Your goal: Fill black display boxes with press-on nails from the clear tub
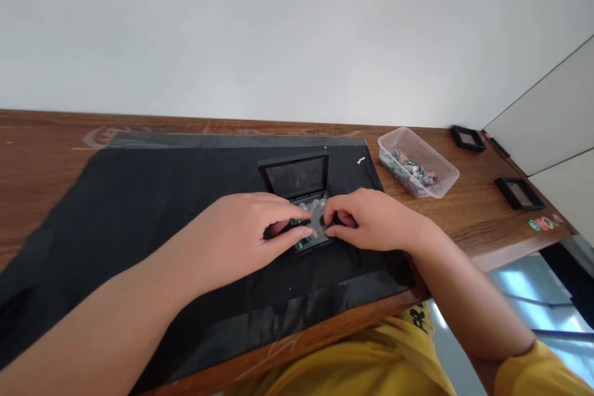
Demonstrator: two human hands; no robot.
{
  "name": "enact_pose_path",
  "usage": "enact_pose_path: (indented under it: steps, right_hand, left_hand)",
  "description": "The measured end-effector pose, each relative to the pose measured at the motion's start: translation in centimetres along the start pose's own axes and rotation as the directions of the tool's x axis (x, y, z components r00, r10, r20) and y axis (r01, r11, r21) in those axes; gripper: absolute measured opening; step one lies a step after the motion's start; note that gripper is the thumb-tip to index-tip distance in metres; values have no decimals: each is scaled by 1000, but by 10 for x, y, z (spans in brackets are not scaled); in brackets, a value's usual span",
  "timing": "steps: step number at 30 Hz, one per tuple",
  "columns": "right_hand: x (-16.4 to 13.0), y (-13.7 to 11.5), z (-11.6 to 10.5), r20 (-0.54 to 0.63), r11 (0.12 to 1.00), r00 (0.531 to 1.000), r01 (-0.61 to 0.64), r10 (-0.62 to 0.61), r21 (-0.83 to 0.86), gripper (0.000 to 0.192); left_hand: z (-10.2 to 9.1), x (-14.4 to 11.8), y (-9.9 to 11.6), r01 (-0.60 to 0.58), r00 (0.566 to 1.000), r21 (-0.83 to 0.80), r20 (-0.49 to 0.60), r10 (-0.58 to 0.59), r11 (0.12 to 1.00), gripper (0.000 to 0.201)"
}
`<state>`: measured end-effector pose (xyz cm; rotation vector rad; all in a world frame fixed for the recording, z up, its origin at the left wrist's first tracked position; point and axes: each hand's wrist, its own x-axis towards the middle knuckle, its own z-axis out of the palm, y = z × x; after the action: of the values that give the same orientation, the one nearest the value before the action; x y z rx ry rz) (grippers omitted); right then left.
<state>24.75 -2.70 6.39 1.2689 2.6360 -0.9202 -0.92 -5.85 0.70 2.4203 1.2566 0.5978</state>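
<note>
A small black hinged case (pixel 317 205) stands with its lid (pixel 297 176) raised on a black mat (pixel 208 179). Grey material and small green and clear pieces show inside it. From the left, my left hand (pixel 253 226) reaches around the case, thumb and fingers curved over its inside. My right hand (pixel 366 219) is at the right side, its fingers bent and thumb drawn close to them, the tips at the case's interior. Whatever those right fingertips pinch is too small or hidden to make out.
A clear plastic tub (pixel 440 180) with small wrapped-looking pieces stands right of the mat on the wooden table (pixel 468 216). Two black frame-like cases, one near the wall (pixel 468 138) and one nearer (pixel 518 193), lie farther right. Several coloured round pieces (pixel 544 223) lie near the table's right edge.
</note>
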Motion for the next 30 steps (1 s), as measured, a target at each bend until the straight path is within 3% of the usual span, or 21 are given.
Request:
enact_pose_path:
  steps: [14, 25, 30]
  right_hand:
    - [8, 7, 11, -177, 987, 979, 82, -106, -138, 14]
    - [1, 0, 5, -80, 962, 985, 133, -156, -240, 18]
    - [-4, 0, 0, -55, 965, 992, 94, -110, -244, 14]
  left_hand:
    - [-7, 0, 7, -13, 997, 9, -74, 13, 1000, 38]
    - [-7, -2, 5, 18, 998, -22, -61, -19, 1000, 37]
    - [-8, -2, 6, 39, 998, -26, -55, -40, 999, 38]
